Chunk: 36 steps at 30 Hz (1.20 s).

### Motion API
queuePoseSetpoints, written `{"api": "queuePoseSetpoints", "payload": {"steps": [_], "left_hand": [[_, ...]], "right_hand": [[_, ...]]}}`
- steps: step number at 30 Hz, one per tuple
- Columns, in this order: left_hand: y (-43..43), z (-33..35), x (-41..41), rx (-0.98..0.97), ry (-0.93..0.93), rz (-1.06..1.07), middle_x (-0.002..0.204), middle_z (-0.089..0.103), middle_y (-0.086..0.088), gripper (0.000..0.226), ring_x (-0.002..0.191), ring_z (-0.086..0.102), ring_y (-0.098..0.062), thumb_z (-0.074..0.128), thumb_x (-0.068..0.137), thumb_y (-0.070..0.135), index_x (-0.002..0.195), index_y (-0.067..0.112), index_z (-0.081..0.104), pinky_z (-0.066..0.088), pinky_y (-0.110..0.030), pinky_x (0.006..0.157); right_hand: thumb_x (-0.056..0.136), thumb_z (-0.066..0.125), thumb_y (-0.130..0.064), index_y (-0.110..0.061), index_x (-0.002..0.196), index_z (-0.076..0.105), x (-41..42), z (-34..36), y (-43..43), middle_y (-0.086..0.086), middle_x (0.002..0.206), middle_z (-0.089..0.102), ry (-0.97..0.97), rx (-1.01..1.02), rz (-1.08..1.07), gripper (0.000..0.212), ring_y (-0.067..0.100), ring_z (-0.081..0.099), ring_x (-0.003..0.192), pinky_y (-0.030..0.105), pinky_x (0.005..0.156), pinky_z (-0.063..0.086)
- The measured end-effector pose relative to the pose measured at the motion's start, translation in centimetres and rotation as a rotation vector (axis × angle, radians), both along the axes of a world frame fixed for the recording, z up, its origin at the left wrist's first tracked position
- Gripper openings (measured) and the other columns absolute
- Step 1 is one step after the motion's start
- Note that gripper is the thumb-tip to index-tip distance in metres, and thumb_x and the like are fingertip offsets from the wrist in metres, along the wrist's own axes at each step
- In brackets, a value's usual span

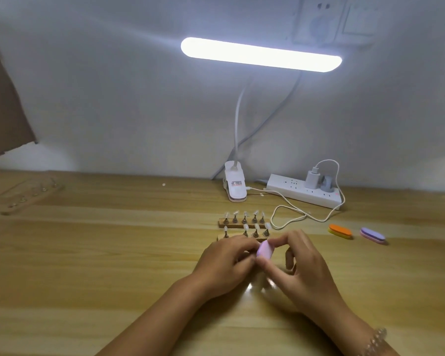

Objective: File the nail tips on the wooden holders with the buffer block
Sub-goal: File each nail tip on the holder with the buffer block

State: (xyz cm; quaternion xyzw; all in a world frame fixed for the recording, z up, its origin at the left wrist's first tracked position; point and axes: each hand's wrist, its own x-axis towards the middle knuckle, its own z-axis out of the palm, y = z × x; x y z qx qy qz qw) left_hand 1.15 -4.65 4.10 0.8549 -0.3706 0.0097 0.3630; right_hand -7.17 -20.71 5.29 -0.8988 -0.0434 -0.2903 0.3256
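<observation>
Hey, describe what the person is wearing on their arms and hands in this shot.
Both forearms are bare, with no sleeves or gloves in view. The left hand and its wrist show no jewellery. The right hand is ungloved too, but its wrist wears a bracelet of pale, shiny round beads.

A pale white wall (113, 86) rises behind the wooden table (88, 253). A lit bar lamp (261, 54) glows above the far edge, its clip base (235, 186) beside a white power strip (303, 192). Wall sockets (326, 19) sit higher up.
</observation>
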Motion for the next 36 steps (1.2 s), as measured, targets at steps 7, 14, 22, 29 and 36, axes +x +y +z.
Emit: {"api": "queuePoseSetpoints", "payload": {"steps": [7, 14, 22, 29, 36], "left_hand": [[0.1, -0.1, 0.1, -0.018, -0.015, -0.001, 0.096, 0.067, 0.01, 0.023, 0.078, 0.052, -0.004, 0.051, 0.09, 0.036, 0.103, 0.029, 0.069, 0.041, -0.029, 0.066], [0.0, -0.2, 0.3, -0.036, -0.015, 0.01, 0.098, 0.068, 0.013, 0.019, 0.081, 0.055, -0.002, 0.054, 0.093, 0.036, 0.103, 0.031, 0.07, 0.042, -0.027, 0.068], [0.0, 0.1, 0.5, -0.133, 0.073, -0.004, 0.094, 0.067, 0.017, 0.017, 0.085, 0.062, -0.01, 0.056, 0.093, 0.026, 0.101, 0.028, 0.071, 0.047, -0.031, 0.072], [0.0, 0.1, 0.3, -0.203, 0.124, 0.014, 0.089, 0.072, 0.016, 0.009, 0.073, 0.065, -0.014, 0.065, 0.093, 0.028, 0.095, 0.03, 0.074, 0.054, -0.037, 0.074], [0.0, 0.2, 0.2, -0.15, 0.107, 0.022, 0.093, 0.075, 0.013, 0.011, 0.077, 0.065, 0.002, 0.068, 0.089, 0.029, 0.096, 0.027, 0.076, 0.054, -0.031, 0.078]], "right_hand": [[0.079, 0.079, -0.031, -0.027, 0.093, 0.059, 0.1, 0.1, -0.2, -0.013, 0.094, 0.058, 0.009, 0.012, -0.02, 0.024, 0.009, 0.051, 0.066, 0.019, 0.06, 0.041], [0.079, 0.078, -0.033, -0.027, 0.094, 0.058, 0.3, 0.2, -0.3, -0.012, 0.097, 0.059, 0.042, 0.069, -0.061, 0.026, 0.005, 0.052, 0.069, 0.018, 0.061, 0.041], [0.075, 0.075, -0.043, -0.03, 0.089, 0.058, -0.2, 0.5, 0.6, -0.015, 0.092, 0.061, 0.003, 0.01, 0.038, 0.026, 0.014, 0.052, 0.069, 0.028, 0.063, 0.046], [0.077, 0.079, -0.029, -0.027, 0.104, 0.059, 0.1, 0.0, -0.4, -0.013, 0.099, 0.059, 0.005, 0.154, -0.116, 0.034, 0.011, 0.05, 0.064, 0.019, 0.06, 0.042], [0.077, 0.078, -0.037, -0.03, 0.094, 0.063, 0.4, 0.1, -0.4, -0.016, 0.093, 0.059, 0.063, 0.113, -0.082, 0.024, 0.01, 0.053, 0.067, 0.026, 0.063, 0.044]]}}
